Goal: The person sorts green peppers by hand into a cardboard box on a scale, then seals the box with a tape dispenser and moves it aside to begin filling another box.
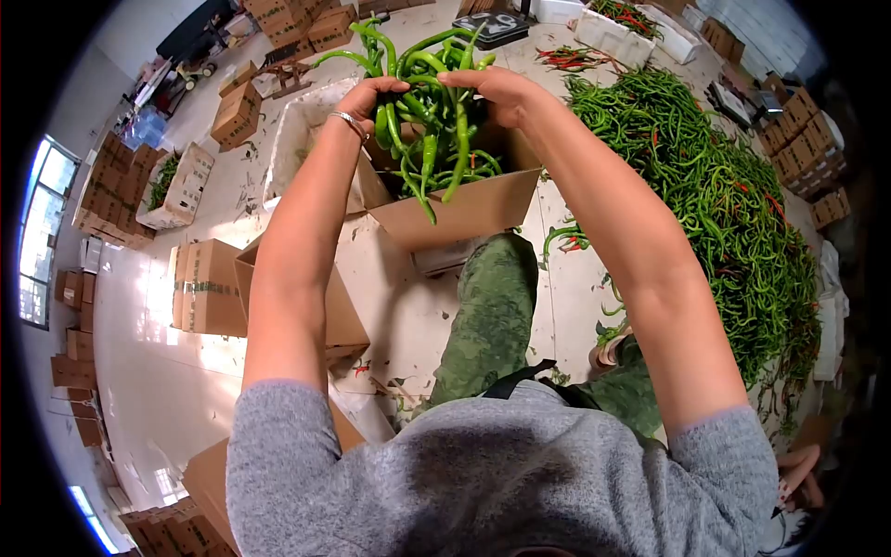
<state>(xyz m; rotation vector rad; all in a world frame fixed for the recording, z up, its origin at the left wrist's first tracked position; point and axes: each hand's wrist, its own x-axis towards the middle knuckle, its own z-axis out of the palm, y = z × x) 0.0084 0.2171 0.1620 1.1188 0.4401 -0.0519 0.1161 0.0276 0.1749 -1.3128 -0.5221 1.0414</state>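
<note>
A loose bunch of long green chili peppers point(429, 153) is held up between my two hands, over an open cardboard box point(455, 212). My left hand point(373, 96), with a bracelet at the wrist, is closed around the bunch's left side. From the right, my right hand point(501, 93) grips the same bunch, thumb and fingers curved against it. Several peppers dangle down past the box's near edge. More green peppers lie inside the box, partly hidden by the bunch.
At my right spreads a big heap of green peppers point(687, 186) with some red ones. A white foam crate point(283, 153) stands behind the box. Another open carton point(339, 316) sits near my left arm. A digital scale point(492, 30) is at the back. Another person's arm point(800, 473) shows low right.
</note>
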